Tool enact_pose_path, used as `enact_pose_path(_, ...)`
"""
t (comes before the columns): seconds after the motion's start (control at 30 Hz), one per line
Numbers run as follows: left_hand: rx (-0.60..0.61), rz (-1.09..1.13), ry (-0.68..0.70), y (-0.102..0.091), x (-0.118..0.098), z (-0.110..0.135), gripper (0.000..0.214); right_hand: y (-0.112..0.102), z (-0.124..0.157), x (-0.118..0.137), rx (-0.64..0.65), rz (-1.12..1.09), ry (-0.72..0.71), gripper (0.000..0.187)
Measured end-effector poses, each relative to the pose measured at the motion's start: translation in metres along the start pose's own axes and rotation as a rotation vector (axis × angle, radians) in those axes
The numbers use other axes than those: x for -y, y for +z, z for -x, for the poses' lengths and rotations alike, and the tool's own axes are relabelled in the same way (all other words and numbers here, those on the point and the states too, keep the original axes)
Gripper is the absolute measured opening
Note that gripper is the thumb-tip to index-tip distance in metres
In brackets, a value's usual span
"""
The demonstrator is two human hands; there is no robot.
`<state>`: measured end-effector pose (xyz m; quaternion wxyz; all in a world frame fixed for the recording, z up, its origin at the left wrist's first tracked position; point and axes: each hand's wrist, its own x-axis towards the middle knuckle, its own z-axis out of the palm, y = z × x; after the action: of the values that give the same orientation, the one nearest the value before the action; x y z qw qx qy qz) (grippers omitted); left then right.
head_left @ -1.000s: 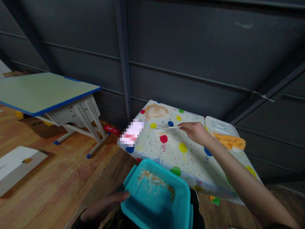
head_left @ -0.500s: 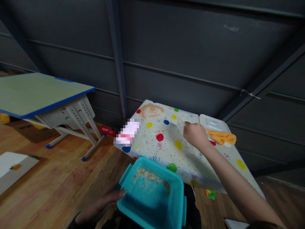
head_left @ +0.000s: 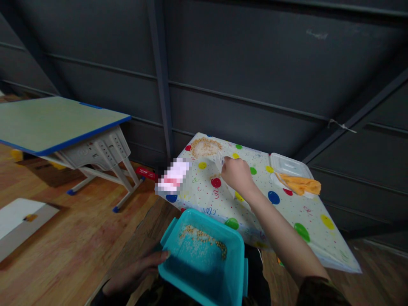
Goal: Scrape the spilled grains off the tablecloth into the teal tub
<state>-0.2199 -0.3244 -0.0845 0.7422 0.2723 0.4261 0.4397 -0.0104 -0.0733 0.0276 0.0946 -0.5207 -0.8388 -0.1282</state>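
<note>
My left hand (head_left: 134,274) grips the left edge of a teal plastic box (head_left: 204,259) held below the table's near edge; a thin layer of tan grains lies inside it. My right hand (head_left: 235,175) reaches over the balloon-print tablecloth (head_left: 255,208), closed on a thin clear plastic scraper (head_left: 220,160) whose edge stands near a few scattered grains. A larger heap of tan grains (head_left: 205,147) lies at the table's far left corner, just beyond the scraper.
A clear plastic lid (head_left: 288,165) and an orange cloth (head_left: 302,185) rest at the table's far right. A blurred white-pink item (head_left: 174,176) sits at the left edge. A green desk with blue trim (head_left: 54,125) stands left on the wooden floor. A dark wall runs behind.
My right hand has swung left across the table from near the lid toward the grain heap, turning the scraper upright. The teal box and my left hand have stayed put.
</note>
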Motion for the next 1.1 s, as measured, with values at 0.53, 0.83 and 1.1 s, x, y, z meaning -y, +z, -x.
enact_pose_path(0.53,0.000,-0.043,-0.034,0.012,-0.012,0.003,0.047,-0.001,-0.027,-0.047,-0.096,-0.256,-0.204,0.030)
enact_pose_path(0.83,0.063,-0.099,-0.061,-0.008,0.003,-0.008,0.046,0.039,-0.003,-0.061,-0.091,-0.366,-0.422,0.031)
enact_pose_path(1.1,0.057,-0.193,-0.141,-0.022,0.017,-0.016,0.034,0.026,0.028,-0.069,-0.058,-0.397,-0.550,0.038)
